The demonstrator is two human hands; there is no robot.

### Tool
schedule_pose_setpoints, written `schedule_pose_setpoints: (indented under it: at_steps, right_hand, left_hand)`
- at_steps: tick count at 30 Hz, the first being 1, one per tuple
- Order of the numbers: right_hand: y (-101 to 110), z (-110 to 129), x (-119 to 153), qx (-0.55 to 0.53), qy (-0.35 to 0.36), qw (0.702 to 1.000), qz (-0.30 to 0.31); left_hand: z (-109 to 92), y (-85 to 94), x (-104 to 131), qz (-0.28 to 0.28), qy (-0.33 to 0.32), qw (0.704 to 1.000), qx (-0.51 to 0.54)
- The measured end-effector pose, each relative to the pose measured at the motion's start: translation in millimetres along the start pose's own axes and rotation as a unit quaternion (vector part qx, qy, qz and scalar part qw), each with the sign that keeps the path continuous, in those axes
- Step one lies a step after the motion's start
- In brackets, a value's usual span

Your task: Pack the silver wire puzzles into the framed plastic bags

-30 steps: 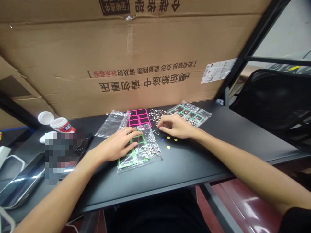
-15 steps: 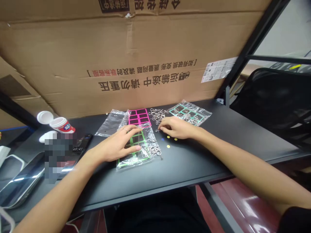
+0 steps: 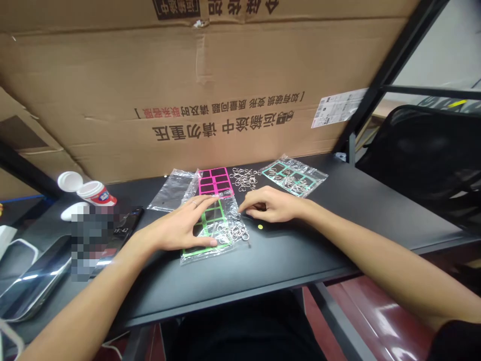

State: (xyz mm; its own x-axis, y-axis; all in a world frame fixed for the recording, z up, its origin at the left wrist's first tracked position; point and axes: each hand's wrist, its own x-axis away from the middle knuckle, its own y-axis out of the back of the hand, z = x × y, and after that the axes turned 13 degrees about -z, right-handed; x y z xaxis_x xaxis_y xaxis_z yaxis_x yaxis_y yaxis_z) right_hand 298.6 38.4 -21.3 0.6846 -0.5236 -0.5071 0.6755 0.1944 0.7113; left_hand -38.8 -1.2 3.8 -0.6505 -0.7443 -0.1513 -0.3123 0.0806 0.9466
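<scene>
Your left hand [image 3: 184, 223] lies spread, gripping nothing, on a crinkled clear bag [image 3: 213, 216] on the black table [image 3: 293, 258]. Your right hand [image 3: 273, 204] curls at the bag's right edge; whether it pinches anything cannot be told. Through the bag show a bright green grid and silvery rings [image 3: 235, 232]. Behind the bag lies a pink grid [image 3: 215, 181].

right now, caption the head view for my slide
Left hand resting on a clear bag with a green grid, right hand near the bag's edge, small metal pieces beyond.
</scene>
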Motion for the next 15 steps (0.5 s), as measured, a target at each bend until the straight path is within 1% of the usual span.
schedule_pose_setpoints:
  at_steps: [5,9,12,15]
  right_hand:
    - [-5.3,4.2,-1.2,0.006,0.017,0.999,0.036]
    - [-7.1,1.7,-0.5,0.044,-0.002,0.998,0.042]
    - [-7.0,-4.7,-0.6,0.110,-0.041,0.993,0.016]
    - [-5.5,-14.1,-1.3,0.177,-0.117,0.977,-0.026]
  left_hand:
    - [1.1,-0.2,0.3,-0.019,-0.022,1.000,0.007]
    - [3.3,-0.3,1.3,-0.010,-0.024,1.000,0.004]
    - [4.1,-0.3,2.2,0.005,-0.017,1.000,-0.002]
    - [3.8,0.1,2.7,0.018,-0.009,1.000,-0.007]
